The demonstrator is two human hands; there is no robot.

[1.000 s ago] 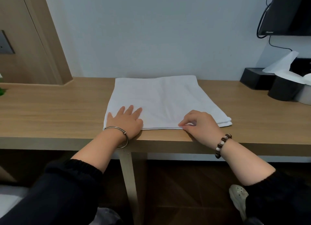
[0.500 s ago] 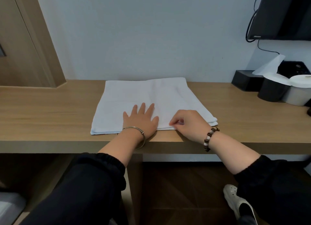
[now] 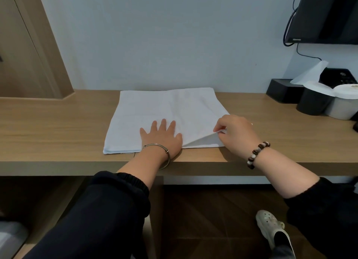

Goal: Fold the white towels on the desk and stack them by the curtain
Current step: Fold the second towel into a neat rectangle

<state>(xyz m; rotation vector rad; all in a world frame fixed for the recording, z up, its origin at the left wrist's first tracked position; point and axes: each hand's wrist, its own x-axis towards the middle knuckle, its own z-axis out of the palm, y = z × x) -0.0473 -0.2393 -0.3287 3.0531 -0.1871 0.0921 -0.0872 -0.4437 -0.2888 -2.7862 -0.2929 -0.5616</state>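
A white towel (image 3: 166, 107), folded into a flat rectangle, lies on the wooden desk (image 3: 58, 127) against the wall. My left hand (image 3: 161, 135) presses flat on its near edge, fingers spread, a metal bangle on the wrist. My right hand (image 3: 235, 133), with a bead bracelet on the wrist, pinches the towel's near right corner and holds it lifted a little off the desk. No curtain is in view.
At the desk's far right stand a black tissue box (image 3: 282, 90) with a tissue sticking out, a black cup (image 3: 311, 102) and a white container (image 3: 342, 105). A dark screen (image 3: 325, 14) hangs on the wall above them. A wooden panel (image 3: 29, 45) rises at the left.
My right hand has slid right along the towel's near edge and raised the near right corner. My left hand stays pressed flat on the near edge.
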